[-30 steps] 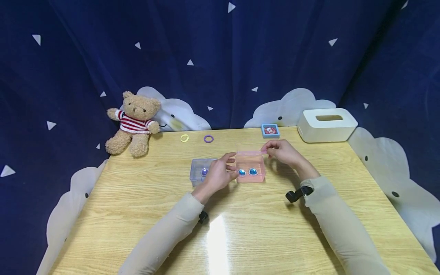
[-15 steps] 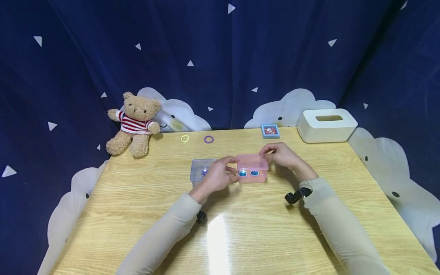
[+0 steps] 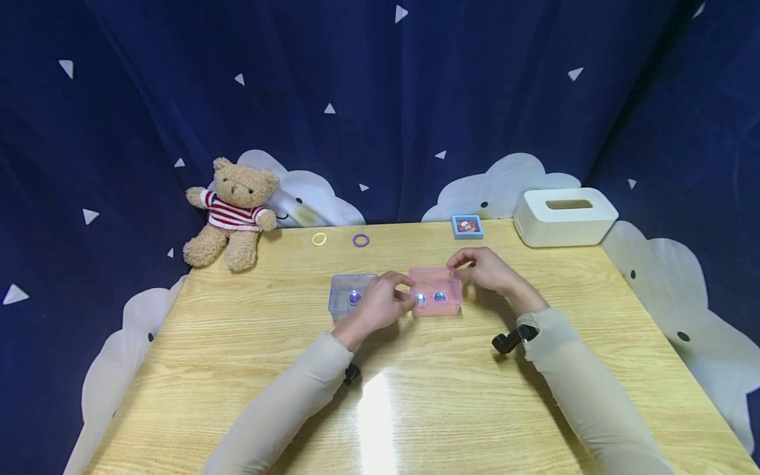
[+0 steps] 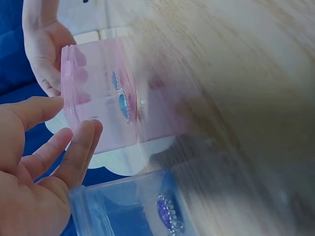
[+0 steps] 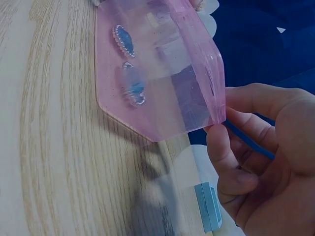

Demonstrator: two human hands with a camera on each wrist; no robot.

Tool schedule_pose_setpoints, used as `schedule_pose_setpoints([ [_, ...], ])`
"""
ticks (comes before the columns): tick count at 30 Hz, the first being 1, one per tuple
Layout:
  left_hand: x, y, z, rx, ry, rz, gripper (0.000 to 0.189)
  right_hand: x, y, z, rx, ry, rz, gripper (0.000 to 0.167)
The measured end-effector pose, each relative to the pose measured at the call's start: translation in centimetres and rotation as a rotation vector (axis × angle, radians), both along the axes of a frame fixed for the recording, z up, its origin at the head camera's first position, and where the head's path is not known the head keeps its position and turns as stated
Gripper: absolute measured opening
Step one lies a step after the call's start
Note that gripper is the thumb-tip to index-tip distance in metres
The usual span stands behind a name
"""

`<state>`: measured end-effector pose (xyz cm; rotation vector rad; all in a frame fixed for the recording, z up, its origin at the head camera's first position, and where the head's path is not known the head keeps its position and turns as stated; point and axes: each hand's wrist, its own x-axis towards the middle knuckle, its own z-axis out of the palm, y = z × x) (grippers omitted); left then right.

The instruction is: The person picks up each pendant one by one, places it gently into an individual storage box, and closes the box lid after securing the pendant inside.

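Observation:
A see-through pink plastic box [image 3: 436, 309] stands in the middle of the table with its hinged lid down. Two blue gems [image 5: 124, 41] edged with tiny beads lie inside it. My left hand [image 3: 382, 300] is at the box's left side, fingers extended and spread, tips by the lid edge; whether they touch is unclear. My right hand [image 5: 275, 147] has thumb and fingertip at the lid's back right corner, pinching it. Left of the pink box, partly behind my left hand, is a see-through blue box [image 3: 338, 297] with a purple beaded gem [image 4: 166, 211] inside.
At the table's back are a yellow ring [image 3: 319, 239], a purple ring [image 3: 361, 240] and a small blue-framed picture [image 3: 467, 226]. A teddy bear [image 3: 234, 204] in a striped shirt sits back left. A white tissue box [image 3: 564, 221] stands back right.
The pink box's lid has swung down from raised to lying over the box, the right hand lowering slightly with it. The left hand has stayed by the box's left side.

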<state>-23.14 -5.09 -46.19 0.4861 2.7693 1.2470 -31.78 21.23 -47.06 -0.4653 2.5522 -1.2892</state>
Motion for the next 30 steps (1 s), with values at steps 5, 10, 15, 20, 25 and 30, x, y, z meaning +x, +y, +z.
schedule_pose_setpoints([
  [5,0.06,0.3,0.18,-0.019,0.022,0.003,0.036,0.03,0.02,0.14,0.003,-0.017,-0.017,0.02],
  [10,0.03,0.46,0.32,-0.037,0.037,0.007,0.034,0.02,0.05,0.15,0.013,-0.018,-0.027,0.021],
  [15,0.05,0.63,0.35,-0.049,0.041,0.017,0.033,0.11,0.11,0.05,0.031,0.001,-0.017,0.022],
  [20,0.15,0.77,0.36,-0.052,0.032,0.024,0.032,0.28,0.07,0.0,0.045,0.009,-0.016,0.022],
  [25,0.24,0.73,0.29,-0.054,0.031,0.021,0.033,0.22,0.27,-0.05,0.05,0.021,-0.005,0.022],
  [30,0.16,0.02,0.68,-0.036,0.071,0.036,0.031,0.28,0.89,0.57,0.056,-0.002,-0.002,0.024],
])
